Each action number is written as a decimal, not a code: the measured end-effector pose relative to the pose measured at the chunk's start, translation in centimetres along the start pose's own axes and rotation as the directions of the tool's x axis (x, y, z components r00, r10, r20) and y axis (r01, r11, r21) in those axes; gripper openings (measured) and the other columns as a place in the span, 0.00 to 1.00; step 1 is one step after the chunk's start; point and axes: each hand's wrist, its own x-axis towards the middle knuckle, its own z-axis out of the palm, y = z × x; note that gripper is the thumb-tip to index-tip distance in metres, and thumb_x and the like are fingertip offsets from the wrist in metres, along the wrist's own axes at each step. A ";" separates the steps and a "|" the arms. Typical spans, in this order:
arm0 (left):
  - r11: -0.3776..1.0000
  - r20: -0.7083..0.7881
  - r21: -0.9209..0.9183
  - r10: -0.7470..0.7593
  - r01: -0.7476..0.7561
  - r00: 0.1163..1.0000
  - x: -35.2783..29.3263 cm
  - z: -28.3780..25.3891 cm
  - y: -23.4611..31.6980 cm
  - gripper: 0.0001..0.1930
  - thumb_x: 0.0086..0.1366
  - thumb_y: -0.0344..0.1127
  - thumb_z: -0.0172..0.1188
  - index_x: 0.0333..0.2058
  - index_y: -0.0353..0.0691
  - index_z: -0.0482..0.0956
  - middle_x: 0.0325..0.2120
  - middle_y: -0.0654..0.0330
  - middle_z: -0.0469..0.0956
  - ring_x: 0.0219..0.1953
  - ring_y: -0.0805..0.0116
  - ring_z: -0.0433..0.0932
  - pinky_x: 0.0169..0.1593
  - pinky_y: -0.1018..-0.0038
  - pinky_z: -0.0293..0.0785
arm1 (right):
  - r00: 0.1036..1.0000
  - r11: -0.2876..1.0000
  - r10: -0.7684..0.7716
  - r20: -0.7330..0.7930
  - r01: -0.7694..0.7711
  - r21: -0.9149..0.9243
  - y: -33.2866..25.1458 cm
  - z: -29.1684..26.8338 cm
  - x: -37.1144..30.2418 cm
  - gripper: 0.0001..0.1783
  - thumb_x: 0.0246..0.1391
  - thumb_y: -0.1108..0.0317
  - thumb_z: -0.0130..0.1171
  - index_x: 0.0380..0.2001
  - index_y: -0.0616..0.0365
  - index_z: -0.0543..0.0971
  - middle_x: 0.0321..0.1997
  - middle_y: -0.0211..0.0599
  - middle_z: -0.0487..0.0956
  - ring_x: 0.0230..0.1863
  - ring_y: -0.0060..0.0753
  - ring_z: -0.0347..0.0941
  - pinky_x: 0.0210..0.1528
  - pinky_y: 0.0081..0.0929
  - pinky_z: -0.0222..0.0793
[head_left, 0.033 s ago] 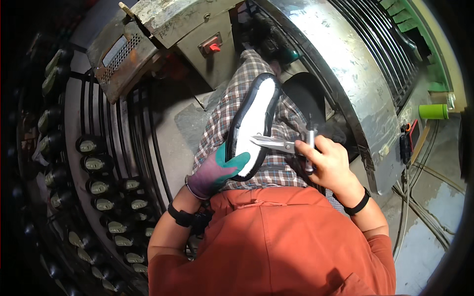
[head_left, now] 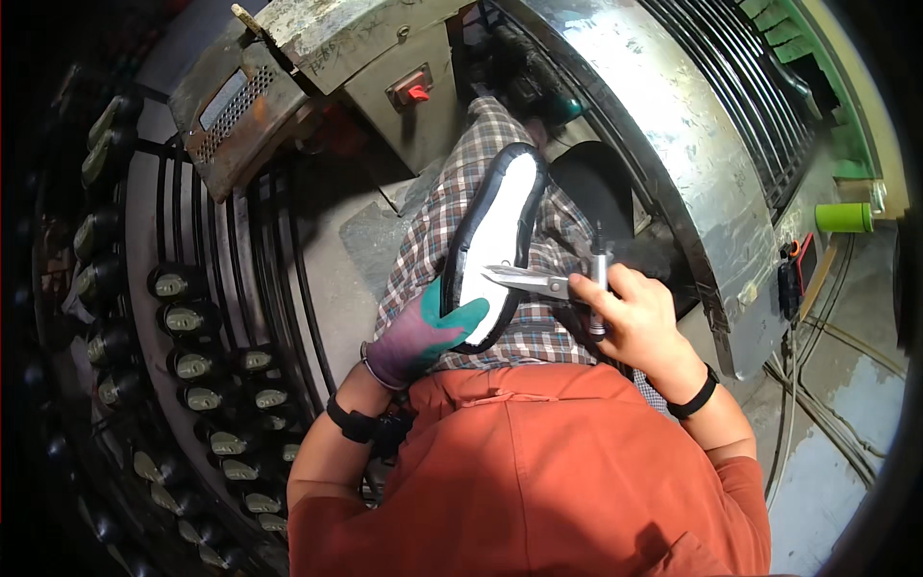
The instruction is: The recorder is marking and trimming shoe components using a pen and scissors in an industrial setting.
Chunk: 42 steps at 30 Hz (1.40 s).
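A black shoe (head_left: 499, 240) lies bottom up across my lap, its white underside facing me. My left hand (head_left: 418, 337), in a purple and green glove, grips the end nearest me, thumb pressed on the white surface. From the right, my bare right hand (head_left: 630, 313) holds silver scissors (head_left: 529, 280), whose pointed blades reach over the white bottom; whether the tips touch it I cannot tell. A silver cylinder with a thin dark tip (head_left: 599, 279) stands upright in the same hand. The palm hides the scissors' handles.
Racks (head_left: 260, 288) with rows of black shoes or lasts fill the left side. Ahead stands a metal machine (head_left: 404, 115) with a red switch. A curved metal bench (head_left: 663, 115) runs along the right, with a green cylinder (head_left: 843, 217) beyond it.
My right hand and the scissors have shifted slightly to the left over the white bottom. The shoe and my left hand stay in place.
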 end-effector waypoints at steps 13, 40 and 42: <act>0.992 -0.024 -0.123 -0.007 0.004 1.000 -0.2 -0.6 -0.6 0.20 0.64 0.31 0.58 0.55 0.35 0.69 0.44 0.65 0.75 0.44 0.79 0.72 0.48 0.79 0.70 | 0.998 0.999 0.008 0.058 -0.005 -0.049 0.2 -0.6 0.4 0.27 0.34 0.71 0.66 0.45 0.48 0.78 0.25 0.33 0.66 0.22 0.35 0.68 0.20 0.31 0.64; 0.989 0.025 -0.138 -0.060 0.063 0.998 -0.4 -0.9 -0.4 0.34 0.55 0.28 0.62 0.61 0.34 0.61 0.49 0.62 0.73 0.49 0.74 0.72 0.54 0.75 0.68 | 0.858 0.211 0.496 0.131 -0.265 0.941 0.4 5.5 2.3 0.26 0.53 0.83 0.52 0.56 0.55 0.70 0.43 0.30 0.75 0.44 0.21 0.71 0.42 0.18 0.71; 0.996 0.001 -0.053 -0.074 0.074 0.997 -0.5 -1.2 0.4 0.37 0.53 0.29 0.65 0.62 0.33 0.60 0.50 0.62 0.72 0.49 0.74 0.72 0.55 0.74 0.67 | 0.715 -0.010 0.654 0.249 -0.322 0.947 2.8 4.4 1.7 0.22 0.59 0.72 0.54 0.57 0.52 0.69 0.39 0.28 0.74 0.35 0.16 0.67 0.32 0.15 0.64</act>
